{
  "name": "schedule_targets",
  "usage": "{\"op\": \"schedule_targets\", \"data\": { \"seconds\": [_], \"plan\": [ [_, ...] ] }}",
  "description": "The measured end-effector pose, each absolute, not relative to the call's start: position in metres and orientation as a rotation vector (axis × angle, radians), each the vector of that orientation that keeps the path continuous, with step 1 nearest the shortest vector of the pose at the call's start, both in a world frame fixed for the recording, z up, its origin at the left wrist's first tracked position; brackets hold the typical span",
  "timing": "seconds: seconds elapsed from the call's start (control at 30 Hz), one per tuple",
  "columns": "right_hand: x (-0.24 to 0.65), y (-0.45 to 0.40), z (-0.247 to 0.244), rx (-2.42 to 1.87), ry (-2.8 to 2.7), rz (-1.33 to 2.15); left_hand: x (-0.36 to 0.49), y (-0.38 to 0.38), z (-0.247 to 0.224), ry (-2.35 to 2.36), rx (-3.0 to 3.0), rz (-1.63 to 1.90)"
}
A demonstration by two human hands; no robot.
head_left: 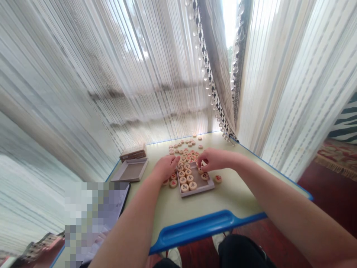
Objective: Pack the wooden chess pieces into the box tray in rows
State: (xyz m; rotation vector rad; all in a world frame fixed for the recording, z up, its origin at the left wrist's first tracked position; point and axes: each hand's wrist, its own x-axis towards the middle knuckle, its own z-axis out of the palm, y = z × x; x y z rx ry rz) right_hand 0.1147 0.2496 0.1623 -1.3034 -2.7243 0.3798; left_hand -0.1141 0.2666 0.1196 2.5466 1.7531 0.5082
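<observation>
A shallow open box (199, 191) lies on the table, with round wooden Chinese chess pieces (185, 187) in rows along its left side. My right hand (209, 158) reaches over the box's right side. Its fingers are pinched on a Chinese chess piece (200, 170) inside the box, just behind another piece (205, 176) with a dark character. My left hand (166, 166) is at the box's left edge, fingers loosely extended, near loose red-marked pieces (173, 183). Whether it touches the box I cannot tell.
Many loose pieces (192, 153) spread behind the box, and one red-marked piece (218, 179) lies to its right. An open box lid (131, 170) and a stacked flat box (134, 151) sit at the left. A blue tray edge (195, 225) borders the table's front; string curtains (156, 74) hang behind.
</observation>
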Motion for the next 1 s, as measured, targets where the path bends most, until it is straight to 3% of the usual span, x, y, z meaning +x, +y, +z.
{"op": "schedule_targets", "data": {
  "seconds": [1.0],
  "plan": [
    [0.113,0.262,0.155,-1.402,-2.587,0.38,-0.111,0.262,0.125,1.771,2.534,0.483]
  ]
}}
